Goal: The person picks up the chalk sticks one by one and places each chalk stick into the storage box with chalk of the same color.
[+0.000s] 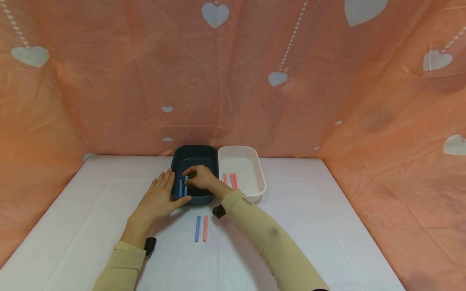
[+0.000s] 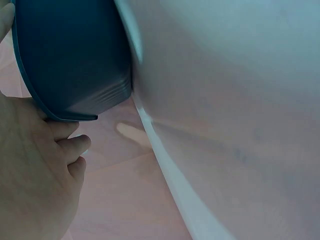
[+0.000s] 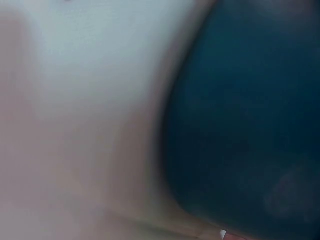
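My left hand (image 1: 158, 198) lies against the near left corner of a dark blue tray (image 1: 194, 150), its fingers straight along the left side and its thumb across the front rim. In the left wrist view, some fingertips show just below the rim of the tray (image 2: 75, 55). Inside this tray, my right hand (image 1: 202, 178) pinches a blue chalk stick (image 1: 186, 190) between thumb and fingers. Another blue chalk stick (image 1: 180, 188) lies to its left. The right wrist view is blurred and shows mostly the dark tray (image 3: 240, 110).
A white tray (image 1: 240, 151) stands against the dark one on the right, with pink chalk sticks (image 1: 234, 181) in it. On the white tabletop (image 1: 291, 226), one blue chalk stick (image 1: 198, 228) and one pink chalk stick (image 1: 205, 228) lie in front of the trays. An orange curtain (image 1: 218, 81) hangs behind.
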Demonstrator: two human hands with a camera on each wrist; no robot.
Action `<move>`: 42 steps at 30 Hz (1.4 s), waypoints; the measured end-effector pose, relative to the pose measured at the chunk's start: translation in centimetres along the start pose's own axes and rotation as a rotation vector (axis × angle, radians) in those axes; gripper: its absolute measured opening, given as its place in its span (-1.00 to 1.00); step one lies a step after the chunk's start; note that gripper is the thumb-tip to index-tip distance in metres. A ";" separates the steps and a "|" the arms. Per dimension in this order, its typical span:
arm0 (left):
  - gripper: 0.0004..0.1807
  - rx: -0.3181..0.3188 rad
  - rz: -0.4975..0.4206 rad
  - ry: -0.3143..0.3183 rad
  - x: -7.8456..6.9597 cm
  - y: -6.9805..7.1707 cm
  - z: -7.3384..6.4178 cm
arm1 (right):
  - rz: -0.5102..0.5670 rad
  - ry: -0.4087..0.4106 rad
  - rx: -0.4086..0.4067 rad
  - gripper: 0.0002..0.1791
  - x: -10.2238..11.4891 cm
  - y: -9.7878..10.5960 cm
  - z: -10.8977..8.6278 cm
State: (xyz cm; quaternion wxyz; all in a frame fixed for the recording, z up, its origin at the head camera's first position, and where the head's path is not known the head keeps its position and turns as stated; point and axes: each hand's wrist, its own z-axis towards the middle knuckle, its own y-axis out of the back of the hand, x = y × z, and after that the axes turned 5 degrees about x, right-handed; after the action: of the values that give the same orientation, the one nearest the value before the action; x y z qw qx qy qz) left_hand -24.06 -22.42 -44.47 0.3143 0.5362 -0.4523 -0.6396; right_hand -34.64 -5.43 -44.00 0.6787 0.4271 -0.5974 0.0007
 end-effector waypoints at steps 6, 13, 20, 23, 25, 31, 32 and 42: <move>0.23 -0.001 0.003 -0.001 0.0 0.1 0.0 | -0.092 0.004 0.009 -0.69 0.1 0.1 0.1; 0.23 0.001 0.000 -0.001 0.0 -0.1 0.0 | -0.202 0.013 0.030 -0.68 -0.3 0.0 0.5; 0.24 -0.009 0.000 -0.005 0.2 -0.3 0.2 | -0.302 -0.013 0.034 -0.68 -0.5 -0.2 0.9; 0.24 -0.003 0.001 0.004 0.2 -0.3 0.1 | -0.315 -0.022 0.039 -0.68 -0.5 -0.2 0.9; 0.24 -0.004 0.002 0.002 0.2 -0.2 0.1 | -0.322 -0.026 0.039 -0.69 -0.5 -0.2 1.0; 0.23 -0.010 0.008 -0.009 0.0 -0.1 0.2 | -0.334 -0.045 0.049 -0.68 -0.3 -0.2 0.9; 0.23 -0.010 0.008 -0.009 0.0 -0.1 0.2 | -0.333 -0.045 0.050 -0.68 -0.3 -0.2 0.8; 0.23 -0.010 0.002 -0.002 0.0 -0.1 0.1 | -0.347 -0.022 0.037 -0.67 -0.3 -0.4 0.9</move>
State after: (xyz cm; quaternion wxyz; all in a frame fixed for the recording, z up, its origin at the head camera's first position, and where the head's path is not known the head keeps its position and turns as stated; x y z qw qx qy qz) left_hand -24.12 -22.33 -44.59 0.3171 0.5334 -0.4498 -0.6423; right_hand -35.21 -6.04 -44.56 0.6540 0.5362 -0.5221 -0.1104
